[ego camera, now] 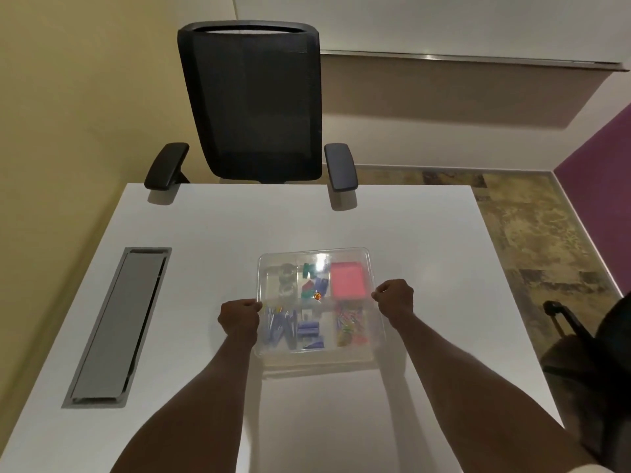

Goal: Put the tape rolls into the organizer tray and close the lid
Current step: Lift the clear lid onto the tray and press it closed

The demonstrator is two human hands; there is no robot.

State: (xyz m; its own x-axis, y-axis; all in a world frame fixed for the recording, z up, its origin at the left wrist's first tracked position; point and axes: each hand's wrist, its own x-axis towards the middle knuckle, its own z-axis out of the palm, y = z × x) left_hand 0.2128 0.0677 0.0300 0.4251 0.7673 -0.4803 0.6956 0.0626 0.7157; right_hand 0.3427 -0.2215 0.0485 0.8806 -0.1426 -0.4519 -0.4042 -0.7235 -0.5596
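Clear organizer tray [372, 349] at worktop [211, 227] centre, clear lid [314, 255] lying over it. Left hand [239, 319] at tray's 9 o'clock edge, grip pinched on lid rim; right hand [394, 298] at 3 o'clock, same. Tape rolls [286, 279] inside, 11 o'clock compartment. Pink pad [346, 279] at 1 o'clock, coloured clips [348, 327] at 4. Black chair [252, 104] at 12, beyond worktop.

I can read no text, label, brand, number or sign anywhere in front of me.
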